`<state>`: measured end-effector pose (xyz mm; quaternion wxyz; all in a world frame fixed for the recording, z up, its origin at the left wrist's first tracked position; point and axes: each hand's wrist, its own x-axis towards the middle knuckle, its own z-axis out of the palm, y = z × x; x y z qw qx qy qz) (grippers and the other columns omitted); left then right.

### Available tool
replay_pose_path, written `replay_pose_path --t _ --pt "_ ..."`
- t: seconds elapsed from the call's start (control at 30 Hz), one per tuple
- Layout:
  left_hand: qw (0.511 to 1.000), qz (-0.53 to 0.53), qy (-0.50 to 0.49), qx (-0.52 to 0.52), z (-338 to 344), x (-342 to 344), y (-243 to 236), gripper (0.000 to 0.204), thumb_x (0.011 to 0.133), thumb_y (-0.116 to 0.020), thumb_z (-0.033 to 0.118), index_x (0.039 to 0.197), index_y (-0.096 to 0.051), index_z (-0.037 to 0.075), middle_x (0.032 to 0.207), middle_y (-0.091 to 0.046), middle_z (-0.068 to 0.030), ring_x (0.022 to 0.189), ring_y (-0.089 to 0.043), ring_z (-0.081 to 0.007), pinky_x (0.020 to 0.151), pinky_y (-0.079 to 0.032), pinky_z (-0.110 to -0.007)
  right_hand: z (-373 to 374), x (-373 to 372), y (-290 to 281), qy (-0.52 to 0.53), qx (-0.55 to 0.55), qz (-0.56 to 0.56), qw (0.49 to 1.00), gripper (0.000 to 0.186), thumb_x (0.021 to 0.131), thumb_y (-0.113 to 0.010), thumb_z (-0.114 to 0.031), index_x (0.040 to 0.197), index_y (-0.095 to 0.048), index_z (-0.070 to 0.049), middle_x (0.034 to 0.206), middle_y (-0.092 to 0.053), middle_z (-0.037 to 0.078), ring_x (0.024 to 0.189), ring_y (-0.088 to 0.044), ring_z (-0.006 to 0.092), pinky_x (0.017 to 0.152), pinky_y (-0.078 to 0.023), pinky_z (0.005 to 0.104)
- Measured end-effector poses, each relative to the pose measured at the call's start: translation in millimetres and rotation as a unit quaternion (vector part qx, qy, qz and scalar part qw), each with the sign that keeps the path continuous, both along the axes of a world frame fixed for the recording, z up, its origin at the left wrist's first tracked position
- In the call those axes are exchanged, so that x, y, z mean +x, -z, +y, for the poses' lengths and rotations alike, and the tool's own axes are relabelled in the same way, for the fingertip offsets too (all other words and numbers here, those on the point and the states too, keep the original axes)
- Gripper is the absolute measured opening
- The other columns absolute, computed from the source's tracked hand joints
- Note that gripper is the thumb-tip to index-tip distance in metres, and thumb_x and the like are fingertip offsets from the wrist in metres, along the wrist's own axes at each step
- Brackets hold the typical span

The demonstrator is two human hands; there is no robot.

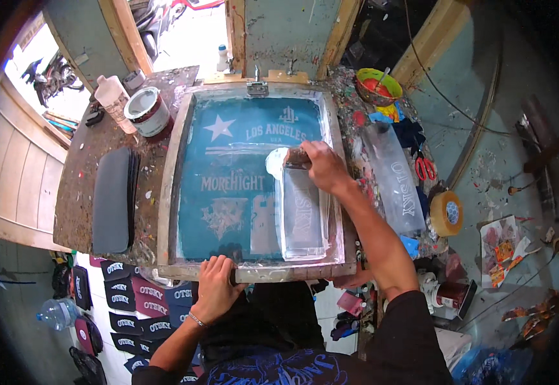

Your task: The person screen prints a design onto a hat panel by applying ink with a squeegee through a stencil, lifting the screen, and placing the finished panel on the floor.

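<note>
A teal screen-printing screen [215,167] in a grimy frame, held by a hinge clamp at the back, lies on the worktable. My right hand [323,165] is shut on a wooden squeegee [297,158] at the screen's right, with thick white ink [275,163] beside it. Below that, a pale masked strip [304,221] carries a stencil panel. My left hand [218,285] has its fingers curled over the frame's near edge [257,273]. What lies under the screen is hidden.
A stack of dark cut pieces [112,199], a tub [146,109] and a bottle [115,102] stand left. A bowl [377,86], red scissors [424,168], tape roll [446,213] and clear sheet [392,179] sit right. Printed pieces [144,295] cover the floor below.
</note>
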<state>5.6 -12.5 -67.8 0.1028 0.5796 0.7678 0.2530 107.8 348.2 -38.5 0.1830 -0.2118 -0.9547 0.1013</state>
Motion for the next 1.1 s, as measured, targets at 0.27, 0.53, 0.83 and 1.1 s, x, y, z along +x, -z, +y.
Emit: replay_pose_path --t 0.27,0.53,0.83,1.1 --pt "1.000 -0.006 -0.001 -0.002 2 -1 4 0.050 0.063 -0.089 0.024 0.093 -0.054 0.005 0.090 -0.052 -0.0106 0.089 -0.052 -0.0317 0.079 -0.040 -0.041 21 -9 8 0.000 -0.010 0.030 0.999 0.032 0.077 -0.053 0.005 0.108 -0.059 -0.002 0.101 -0.065 0.022 0.102 -0.060 0.0430 0.090 -0.048 0.0510" --pt "1.000 -0.017 -0.006 0.008 4 -1 3 0.049 0.059 -0.090 0.019 0.093 -0.057 0.006 0.089 -0.054 -0.0084 0.088 -0.053 -0.0299 0.078 -0.040 -0.040 -72 61 -5 -0.007 -0.034 0.012 0.999 0.031 0.077 -0.052 0.005 0.107 -0.058 -0.001 0.098 -0.065 0.021 0.097 -0.061 0.0419 0.087 -0.050 0.0500" --pt "1.000 -0.014 -0.005 0.001 4 0 -5 0.046 0.063 -0.088 0.021 0.094 -0.058 0.007 0.091 -0.056 -0.0083 0.091 -0.055 -0.0295 0.081 -0.041 -0.039 -167 125 -9 -0.016 -0.109 -0.014 0.994 0.042 0.072 -0.053 0.007 0.113 -0.057 0.002 0.100 -0.063 0.021 0.099 -0.060 0.0394 0.087 -0.049 0.0472" --pt "0.999 0.022 0.034 -0.001 12 -27 -89 0.048 0.057 -0.091 0.030 0.088 -0.063 0.006 0.086 -0.060 -0.0089 0.089 -0.060 -0.0294 0.079 -0.046 -0.040 -186 127 -51 -0.034 0.099 0.035 0.994 0.048 0.085 -0.069 -0.037 0.112 -0.056 0.000 0.100 -0.058 0.018 0.097 -0.060 0.0349 0.086 -0.051 0.0460"
